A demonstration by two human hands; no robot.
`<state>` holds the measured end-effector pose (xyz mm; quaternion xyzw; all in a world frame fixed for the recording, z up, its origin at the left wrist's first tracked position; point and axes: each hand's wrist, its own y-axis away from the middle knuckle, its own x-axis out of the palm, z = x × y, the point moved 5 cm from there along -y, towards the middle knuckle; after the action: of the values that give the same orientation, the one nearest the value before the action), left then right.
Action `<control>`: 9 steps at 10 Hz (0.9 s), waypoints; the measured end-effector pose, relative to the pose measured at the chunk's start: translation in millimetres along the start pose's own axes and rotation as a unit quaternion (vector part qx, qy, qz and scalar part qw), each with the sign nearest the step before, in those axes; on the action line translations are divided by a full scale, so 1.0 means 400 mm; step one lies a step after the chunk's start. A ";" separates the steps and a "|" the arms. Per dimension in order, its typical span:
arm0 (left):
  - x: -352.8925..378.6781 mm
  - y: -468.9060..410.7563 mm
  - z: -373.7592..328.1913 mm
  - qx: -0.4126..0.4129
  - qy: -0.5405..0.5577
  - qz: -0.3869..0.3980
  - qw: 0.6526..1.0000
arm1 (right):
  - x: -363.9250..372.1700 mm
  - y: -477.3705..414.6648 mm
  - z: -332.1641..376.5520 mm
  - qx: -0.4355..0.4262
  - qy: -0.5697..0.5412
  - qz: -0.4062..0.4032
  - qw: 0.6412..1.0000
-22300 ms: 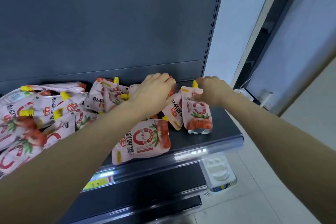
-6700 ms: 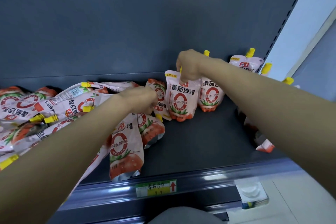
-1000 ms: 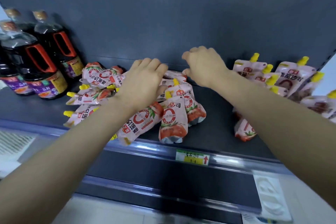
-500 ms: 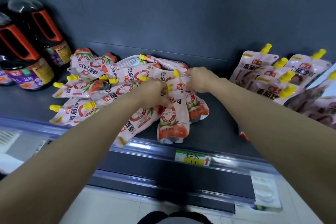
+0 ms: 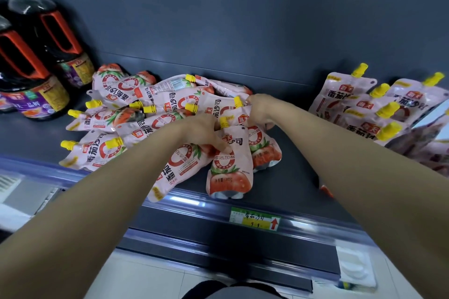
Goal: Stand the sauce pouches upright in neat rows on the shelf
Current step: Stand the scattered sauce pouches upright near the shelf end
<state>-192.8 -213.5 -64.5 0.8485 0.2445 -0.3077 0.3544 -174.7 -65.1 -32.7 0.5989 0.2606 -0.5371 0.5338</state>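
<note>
A heap of pink tomato-sauce pouches (image 5: 126, 114) with yellow caps lies tumbled on the dark shelf (image 5: 296, 177). My left hand (image 5: 206, 132) pinches the top of a front pouch (image 5: 229, 167) that stands near the shelf's front edge. Just behind it, my right hand (image 5: 261, 109) grips the top of a second pouch (image 5: 261, 150). At the right, several pouches (image 5: 359, 109) stand upright in rows against the back panel.
Dark sauce bottles (image 5: 36, 73) with red handles stand at the left of the shelf. A price label (image 5: 255, 221) is fixed to the shelf's front rail. Bare shelf lies between the heap and the standing rows. A lower shelf edge (image 5: 218, 252) juts out below.
Both hands came down from above the heap and closed on the tops of two pouches at its right end. The view has moved closer and tilted down.
</note>
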 end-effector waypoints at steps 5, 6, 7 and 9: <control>-0.044 -0.007 -0.091 0.084 0.130 -0.039 0.987 | -0.180 0.041 -0.095 0.074 0.015 -0.053 0.996; -0.056 -0.002 -0.132 0.120 0.141 -0.060 0.981 | -0.222 0.028 -0.149 0.104 -0.021 -0.103 0.989; -0.082 0.005 -0.163 0.150 0.138 -0.119 0.972 | -0.235 0.006 -0.188 0.109 -0.103 -0.183 0.972; -0.107 -0.006 -0.179 0.163 0.122 -0.211 0.956 | -0.235 -0.016 -0.201 0.121 -0.112 -0.187 0.968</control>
<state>-199.0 -166.7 4.4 0.8550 0.4058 -0.3052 0.1056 -178.0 35.3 40.0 0.5358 0.2397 -0.7188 0.3726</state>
